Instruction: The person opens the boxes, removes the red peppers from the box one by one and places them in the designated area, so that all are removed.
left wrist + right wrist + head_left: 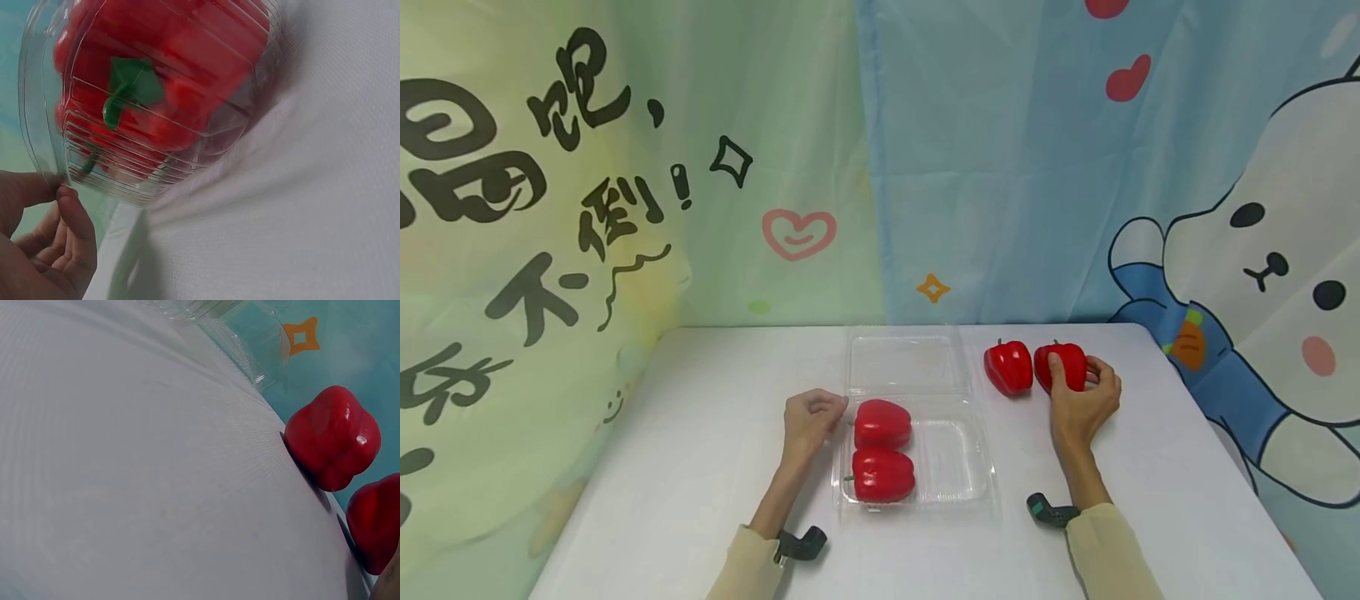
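A clear plastic clamshell box [955, 458] lies on the table, its lid [906, 360] folded back toward the curtain. Two red bell peppers, one [882, 423] behind the other [883, 477], fill its left half, green stems pointing left. My left hand [811, 423] pinches the box's left rim between thumb and forefinger, which shows closely in the left wrist view. To the right of the lid, my right hand [1084, 408] grips a red bell pepper [1070, 365], thumb in front and fingers round its right side. Another red bell pepper [1008, 367] sits just left of it.
A white cloth covers the table [715, 375]. Behind it hangs a printed curtain [970, 167] with hearts, lettering and a white cartoon animal. Dark wrist-worn devices, one on the left [801, 543] and one on the right [1051, 511], stick out inward from the wrists.
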{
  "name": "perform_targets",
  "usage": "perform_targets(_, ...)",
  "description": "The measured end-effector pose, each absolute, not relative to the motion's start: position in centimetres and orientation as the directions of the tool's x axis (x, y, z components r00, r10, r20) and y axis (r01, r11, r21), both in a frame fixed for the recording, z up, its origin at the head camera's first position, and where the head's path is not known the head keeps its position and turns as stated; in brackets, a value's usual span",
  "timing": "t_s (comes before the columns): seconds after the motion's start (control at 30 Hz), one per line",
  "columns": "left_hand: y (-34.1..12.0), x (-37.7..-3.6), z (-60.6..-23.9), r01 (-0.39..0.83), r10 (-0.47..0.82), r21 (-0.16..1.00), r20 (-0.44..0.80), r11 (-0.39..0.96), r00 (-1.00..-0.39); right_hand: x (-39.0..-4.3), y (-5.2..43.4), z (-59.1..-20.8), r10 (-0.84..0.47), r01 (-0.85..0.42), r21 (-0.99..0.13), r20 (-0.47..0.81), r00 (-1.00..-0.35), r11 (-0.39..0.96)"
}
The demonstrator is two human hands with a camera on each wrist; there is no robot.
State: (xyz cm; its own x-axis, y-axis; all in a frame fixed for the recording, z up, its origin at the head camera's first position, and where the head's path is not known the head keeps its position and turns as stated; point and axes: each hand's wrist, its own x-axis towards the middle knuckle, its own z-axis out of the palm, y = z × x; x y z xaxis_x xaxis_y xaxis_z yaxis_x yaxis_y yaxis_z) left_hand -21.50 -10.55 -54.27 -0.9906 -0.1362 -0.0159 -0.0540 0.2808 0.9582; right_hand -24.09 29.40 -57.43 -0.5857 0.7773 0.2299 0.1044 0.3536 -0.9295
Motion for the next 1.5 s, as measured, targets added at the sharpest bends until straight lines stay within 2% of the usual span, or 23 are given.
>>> perform_targets(0.63, -10.7, -21.6, -54.4, -0.044, -0.131, 0.963, -0.009, 0.266, -0.991, -24.2, 29.6, -57.5, 0.782, 0.101, -0.922, 0.255, -0.569, 0.374)
perform_targets(0.93, -10.7, -21.8, -54.6, -0.043, -0.126, 0.966, -0.01, 0.256, -0.992, -23.6, 29.9, -56.2, 0.79, 0.099, -0.919, 0.269, -0.551, 0.382)
perform_targets(1.27, -10.8, -21.8, -54.1, -0.039, -0.125, 0.967, -0.007, 0.253, -0.992, -23.2, 30.1, -54.1, 0.723, -0.055, -0.871, 0.439, -0.533, 0.488)
perform_targets(1.5, -10.8, -21.8, -54.5, -0.05, -0.124, 0.964, -0.018, 0.261, -0.992, -22.7, 29.7, -52.3, 0.604, -0.229, -0.818, 0.551, -0.575, 0.528)
